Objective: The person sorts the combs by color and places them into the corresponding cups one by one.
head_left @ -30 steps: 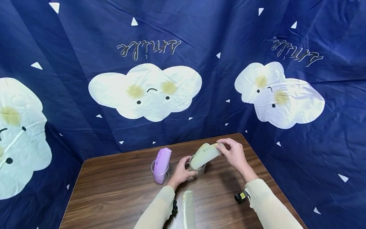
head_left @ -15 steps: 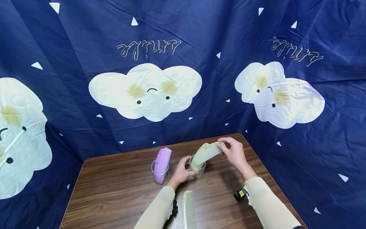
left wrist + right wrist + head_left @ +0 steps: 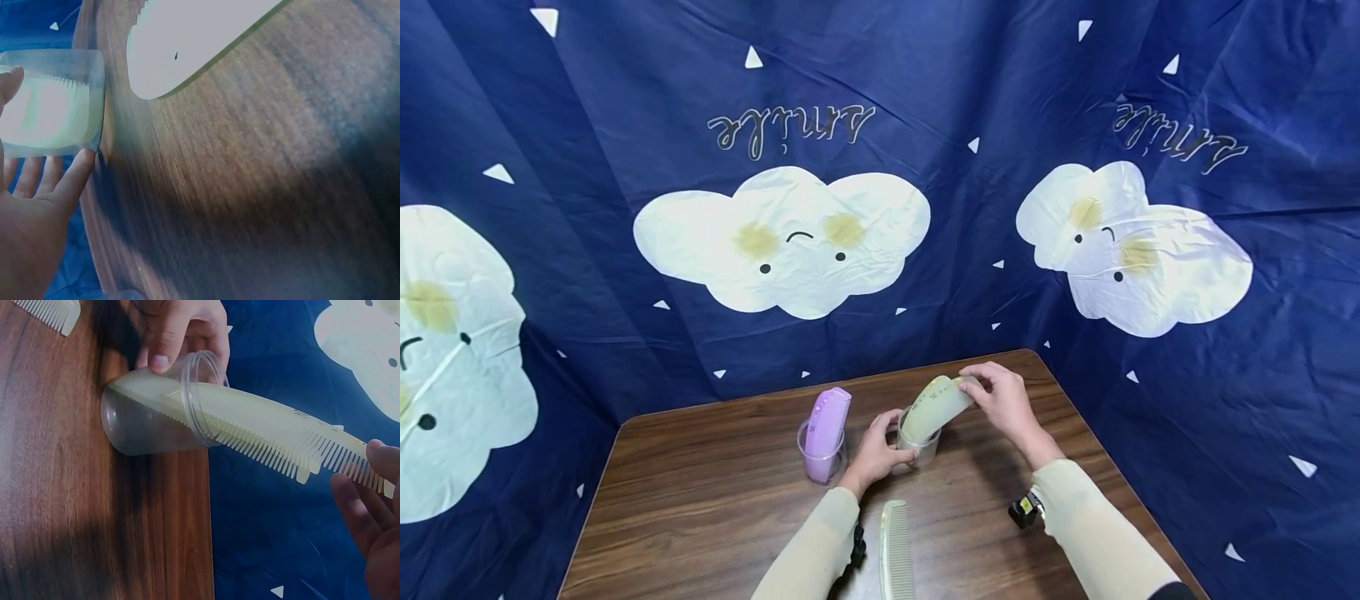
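My left hand (image 3: 876, 450) grips a clear plastic cup (image 3: 928, 452), thumb on the near side and fingers round the far side. Pale green combs (image 3: 256, 419) lean inside it, their upper ends past the rim. With thumb and fingertips, my right hand (image 3: 1006, 402) pinches the top end of another pale green comb (image 3: 345, 440); its lower part is down in the cup alongside the others. In the right wrist view the held comb sticks out furthest, teeth facing down. A loose green comb (image 3: 895, 546) lies on the table between my forearms, seen in the left wrist view too.
Left of my left hand stands a second clear cup (image 3: 802, 437) with purple combs (image 3: 827, 421) in it. The wooden table (image 3: 700, 500) ends at the back and right against a blue curtain (image 3: 970, 317) with cloud prints.
My right hand has shifted a little left toward the cup, and the held comb has slid deeper in, now closer in line with the others. My left hand and the cup have stayed put.
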The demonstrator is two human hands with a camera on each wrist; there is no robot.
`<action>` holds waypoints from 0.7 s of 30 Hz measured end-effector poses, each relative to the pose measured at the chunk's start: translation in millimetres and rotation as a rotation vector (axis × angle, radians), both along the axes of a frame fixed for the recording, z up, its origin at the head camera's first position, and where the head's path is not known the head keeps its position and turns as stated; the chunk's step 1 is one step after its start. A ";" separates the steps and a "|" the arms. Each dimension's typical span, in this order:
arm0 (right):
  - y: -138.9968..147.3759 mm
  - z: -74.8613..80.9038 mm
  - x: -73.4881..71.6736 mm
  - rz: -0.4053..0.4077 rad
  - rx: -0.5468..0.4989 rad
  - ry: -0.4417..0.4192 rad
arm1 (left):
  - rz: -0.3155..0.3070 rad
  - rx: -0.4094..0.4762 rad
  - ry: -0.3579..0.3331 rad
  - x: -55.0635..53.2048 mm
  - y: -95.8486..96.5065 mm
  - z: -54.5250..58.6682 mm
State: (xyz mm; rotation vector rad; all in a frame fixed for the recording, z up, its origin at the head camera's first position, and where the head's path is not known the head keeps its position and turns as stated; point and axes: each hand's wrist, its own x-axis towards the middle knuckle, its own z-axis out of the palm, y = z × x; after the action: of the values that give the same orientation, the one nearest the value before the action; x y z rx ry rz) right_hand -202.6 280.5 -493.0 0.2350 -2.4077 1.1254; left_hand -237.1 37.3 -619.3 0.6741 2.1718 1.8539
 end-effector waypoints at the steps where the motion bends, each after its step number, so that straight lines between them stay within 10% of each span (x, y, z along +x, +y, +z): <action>1: -0.9 -0.3 -0.6 0.001 0.013 0.005 | 0.005 0.001 0.002 -2.1 1.0 -4.3; 6: -4.9 -2.7 -4.4 -0.017 0.093 0.036 | 0.031 -0.004 0.006 -9.7 3.5 -22.3; 21: -16.5 -11.2 -9.9 -0.012 0.200 0.077 | 0.048 -0.039 0.005 -8.3 3.7 -20.8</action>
State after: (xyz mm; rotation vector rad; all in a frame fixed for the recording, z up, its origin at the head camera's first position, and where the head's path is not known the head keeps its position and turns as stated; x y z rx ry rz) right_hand -212.5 264.1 -504.2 0.3226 -2.4492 0.8543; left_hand -245.4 41.0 -640.2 0.6247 2.2399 1.8299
